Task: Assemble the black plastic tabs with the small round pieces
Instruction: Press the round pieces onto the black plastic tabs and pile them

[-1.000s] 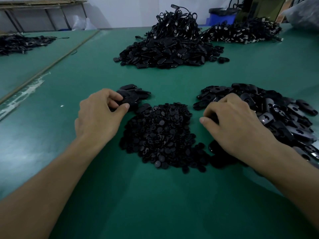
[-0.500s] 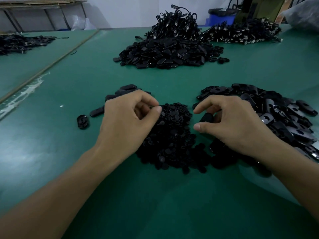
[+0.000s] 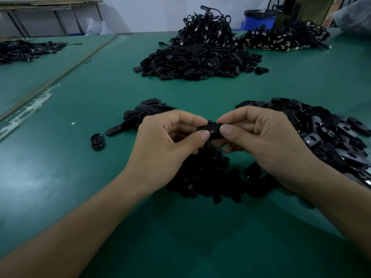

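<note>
My left hand (image 3: 166, 145) and my right hand (image 3: 259, 139) meet above the middle of the green table, both pinching one black plastic tab (image 3: 211, 128) between thumbs and forefingers. Whether a small round piece sits on the tab is hidden by my fingertips. Under my hands lies a heap of small round pieces (image 3: 206, 177). A pile of loose black tabs (image 3: 333, 135) spreads out to the right. A smaller group of tabs (image 3: 140, 115) lies to the left, with one single tab (image 3: 97, 141) apart from it.
A big mound of black tabs (image 3: 192, 61) with a tangle of cables on top sits further back. More cable pieces (image 3: 285, 37) lie at the back right, and another dark pile (image 3: 24, 50) at the far left. A blue bin (image 3: 259, 20) stands behind the table.
Both hands left their piles, rose and came together over the round pieces. They now pinch one tab between them. A single tab has appeared on the table at the left.
</note>
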